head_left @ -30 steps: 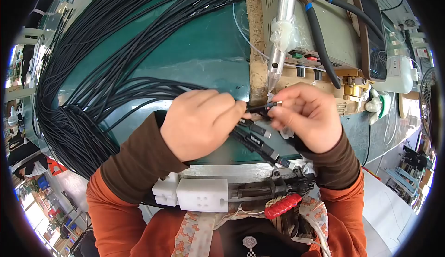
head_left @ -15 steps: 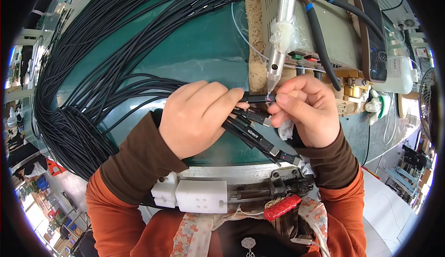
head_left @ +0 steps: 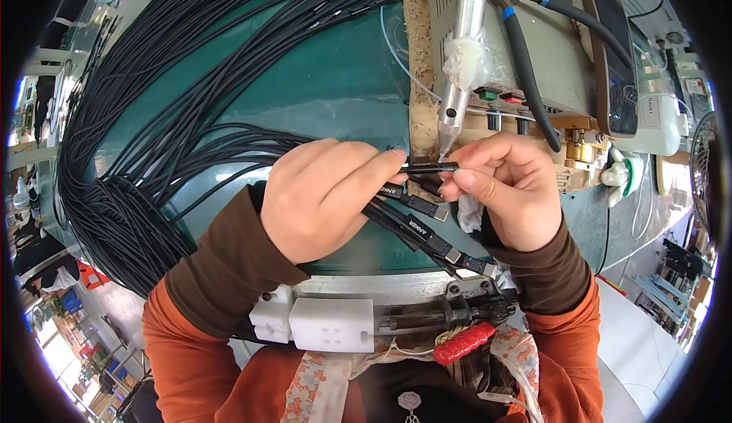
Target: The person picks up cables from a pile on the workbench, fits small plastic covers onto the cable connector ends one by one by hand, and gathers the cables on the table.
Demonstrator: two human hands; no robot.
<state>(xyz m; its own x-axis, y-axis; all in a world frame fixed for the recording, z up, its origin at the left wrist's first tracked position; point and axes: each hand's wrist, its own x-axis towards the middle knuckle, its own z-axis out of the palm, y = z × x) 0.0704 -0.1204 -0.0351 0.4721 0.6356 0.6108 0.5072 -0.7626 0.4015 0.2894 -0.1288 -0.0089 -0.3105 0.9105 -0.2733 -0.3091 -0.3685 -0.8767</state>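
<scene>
My left hand (head_left: 328,198) is closed around several black cables, whose connector ends stick out on its right side. One black cable end (head_left: 427,169) runs level from the left fingertips to my right hand (head_left: 507,183), which pinches its tip between thumb and fingers. Just above that tip is the nozzle (head_left: 448,135) of a silver dispensing tube. Below the left hand, USB connectors (head_left: 427,234) with black housings marked ANKER fan out to the lower right. What lies inside the left palm is hidden.
Long bundles of black cables (head_left: 114,141) cover the left of the green mat (head_left: 328,65). Blue-and-black pliers (head_left: 526,65) lie on a grey box at upper right. A white block clamp (head_left: 333,324) with a red grip (head_left: 463,343) lines the front edge.
The pinched cable end has turned and sits slightly lower, a little apart from the nozzle tip. My right fingers have shifted slightly; the left hand keeps its grip.
</scene>
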